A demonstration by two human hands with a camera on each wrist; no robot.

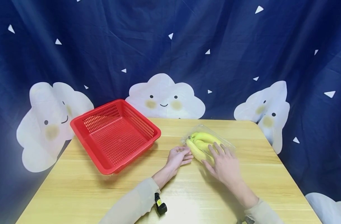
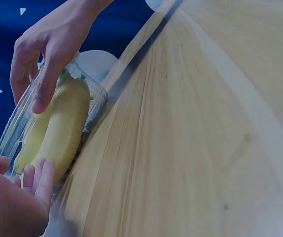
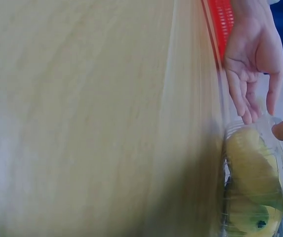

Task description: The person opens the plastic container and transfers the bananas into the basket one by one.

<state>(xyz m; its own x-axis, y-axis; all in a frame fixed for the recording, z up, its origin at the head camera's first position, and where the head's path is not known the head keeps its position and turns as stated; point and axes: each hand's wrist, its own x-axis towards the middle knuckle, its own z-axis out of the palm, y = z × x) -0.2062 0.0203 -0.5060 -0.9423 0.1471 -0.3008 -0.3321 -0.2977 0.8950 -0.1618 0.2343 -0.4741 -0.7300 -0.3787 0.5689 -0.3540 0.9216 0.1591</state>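
Several yellow bananas (image 1: 206, 137) lie in a clear plastic container (image 1: 200, 127) on the table, right of centre in the head view. My left hand (image 1: 179, 158) is at the container's near left side, palm turned up and fingers nearly straight at its edge. Over the near right part of the bananas (image 2: 68, 126) spreads my right hand (image 1: 225, 164), its fingers apart. The left wrist view has the right thumb reaching down at the bananas and the container wall. In the right wrist view the left fingertips (image 3: 247, 117) come right up to the container's end.
A red perforated plastic basket (image 1: 120, 141) stands on the left of the wooden table (image 1: 170, 199). Behind the table hangs a dark blue curtain (image 1: 148, 40) with white clouds and triangles. A black wrist device (image 1: 160, 203) sits at the left sleeve.
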